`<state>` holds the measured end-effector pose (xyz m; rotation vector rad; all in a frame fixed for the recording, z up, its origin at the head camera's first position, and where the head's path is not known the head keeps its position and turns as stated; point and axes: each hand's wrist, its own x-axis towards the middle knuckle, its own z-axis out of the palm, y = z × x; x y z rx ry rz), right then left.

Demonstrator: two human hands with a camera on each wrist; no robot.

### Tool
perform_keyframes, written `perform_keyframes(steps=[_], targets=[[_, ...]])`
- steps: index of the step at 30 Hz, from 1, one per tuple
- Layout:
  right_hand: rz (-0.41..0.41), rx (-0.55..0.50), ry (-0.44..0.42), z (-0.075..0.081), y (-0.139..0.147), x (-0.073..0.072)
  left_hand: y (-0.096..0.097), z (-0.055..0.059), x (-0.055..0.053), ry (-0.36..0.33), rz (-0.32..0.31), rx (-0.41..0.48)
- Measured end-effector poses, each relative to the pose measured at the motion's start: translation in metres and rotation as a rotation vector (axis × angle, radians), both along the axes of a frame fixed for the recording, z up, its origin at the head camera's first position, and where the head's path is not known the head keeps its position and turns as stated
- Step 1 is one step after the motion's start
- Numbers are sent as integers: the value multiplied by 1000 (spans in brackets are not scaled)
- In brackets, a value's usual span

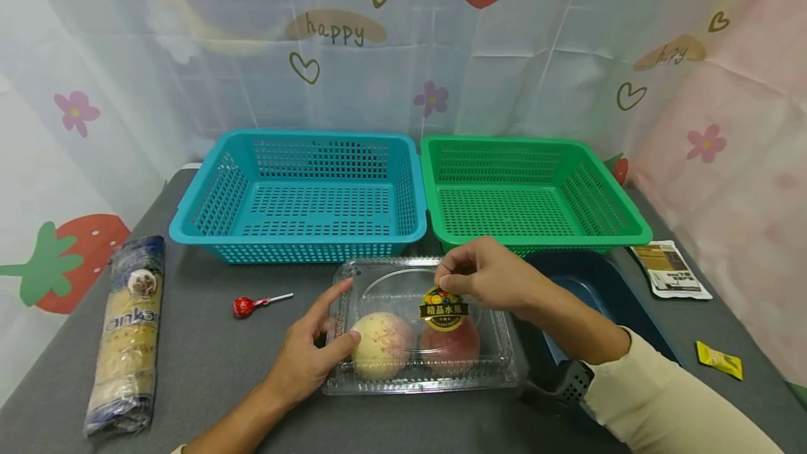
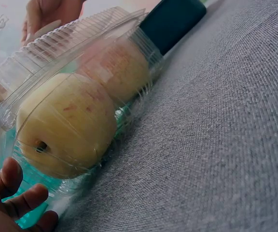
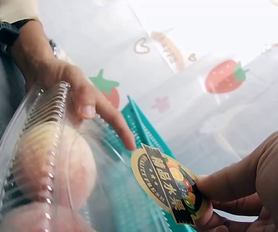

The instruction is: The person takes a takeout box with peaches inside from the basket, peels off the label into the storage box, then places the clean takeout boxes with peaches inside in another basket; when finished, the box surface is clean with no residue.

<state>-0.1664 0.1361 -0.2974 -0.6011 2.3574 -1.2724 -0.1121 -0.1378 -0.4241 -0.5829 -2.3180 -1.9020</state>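
A clear plastic clamshell box (image 1: 403,385) lies on the grey cloth, holding a pale yellow peach-like fruit (image 1: 381,345) and a redder one (image 1: 450,347). My left hand (image 1: 309,349) spreads over its left side, index finger and thumb resting on the lid; in the left wrist view the other fingers (image 2: 28,200) lie beside the box, loosely bent. Above the lid, my right hand (image 1: 488,279) pinches a round black-and-gold fruit sticker (image 1: 444,309) by its edge between thumb and fingers. The right wrist view shows the sticker (image 3: 168,186) tilted over the lid.
Behind the box stand a blue basket (image 1: 315,238) and a green basket (image 1: 542,238). A dark blue tray (image 1: 567,265) is partly under my right forearm. At left lie a noodle pack (image 1: 126,342) and a red lollipop (image 1: 244,307); at right, a white-and-gold pouch (image 1: 670,268) and a yellow wrapped sweet (image 1: 719,360).
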Motion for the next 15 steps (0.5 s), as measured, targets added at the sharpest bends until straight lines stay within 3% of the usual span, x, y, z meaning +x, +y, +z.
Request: perform_keyframes(steps=[9, 15], targets=[[37, -50, -74, 14, 35, 1, 0, 0, 0, 8, 2, -11], [76, -81, -105, 15, 56, 1, 0, -1, -1, 10, 7, -6]])
